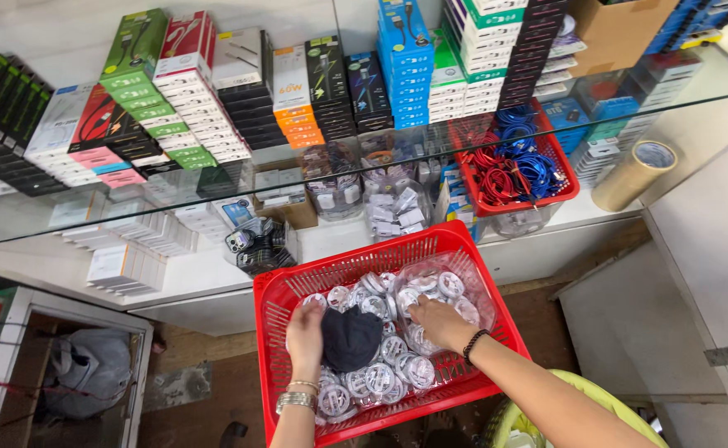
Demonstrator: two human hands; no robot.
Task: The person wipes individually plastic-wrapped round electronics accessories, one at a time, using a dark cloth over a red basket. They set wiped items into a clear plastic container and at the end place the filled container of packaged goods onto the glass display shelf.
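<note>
A red plastic basket (364,262) sits below me, filled with several coiled white cables in clear wrappers (378,378). A dark blue pouch-like thing (350,338) lies on top of them. My left hand (305,334) rests on the pile at the left edge of the dark thing, fingers bent down against it. My right hand (440,321) reaches into the coils at the basket's right side, fingers spread over wrapped cables beside a clear plastic bag (455,286). Whether either hand has a firm grip is unclear.
A glass shelf (696,83) above holds rows of boxed cables and chargers. Below it stand a red basket of red and blue cables (513,170), clear bags of adapters (397,207) and a roll of brown tape (634,174). A white cabinet (712,241) stands right.
</note>
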